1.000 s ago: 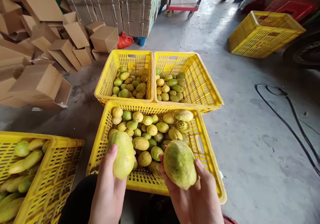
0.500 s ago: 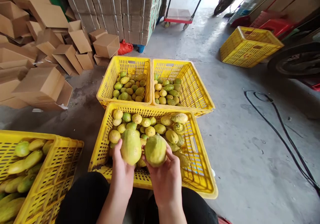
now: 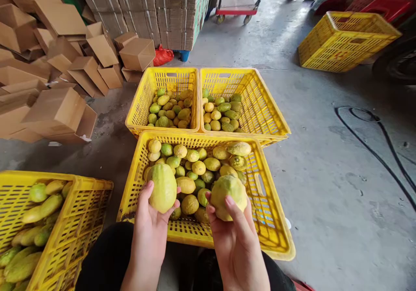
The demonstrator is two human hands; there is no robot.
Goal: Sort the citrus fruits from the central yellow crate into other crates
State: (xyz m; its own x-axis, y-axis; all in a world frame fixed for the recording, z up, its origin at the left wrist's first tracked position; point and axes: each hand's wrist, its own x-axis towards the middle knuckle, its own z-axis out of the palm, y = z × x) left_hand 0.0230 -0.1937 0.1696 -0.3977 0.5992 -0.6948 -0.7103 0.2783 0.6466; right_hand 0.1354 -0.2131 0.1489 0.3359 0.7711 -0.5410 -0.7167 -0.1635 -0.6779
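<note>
In my left hand (image 3: 156, 219) is a smooth, oval papaya-like fruit (image 3: 162, 187), yellow-green and faintly ribbed, with thumb and fingers wrapped round its sides. A rounder, knobbly papaya-like fruit (image 3: 224, 191) rests in my right hand (image 3: 238, 230), the thumb lying across its front. Both hands are apart, above the near yellow crate (image 3: 208, 238). That crate holds many smaller yellow and green fruits (image 3: 186, 185), heaped mostly to the left and middle.
Two yellow crates (image 3: 196, 128) with similar fruits stand directly behind the near one. At lower left, another crate (image 3: 78, 221) holds longer fruits. Cardboard boxes (image 3: 55, 109) pile up at left. A yellow crate (image 3: 347, 44), a black cable (image 3: 373, 146) and a trolley (image 3: 236, 10) lie farther off.
My hands have moved apart, the right one going right with its fruit and turning it. The fruits between them now show. The view has shifted slightly.
</note>
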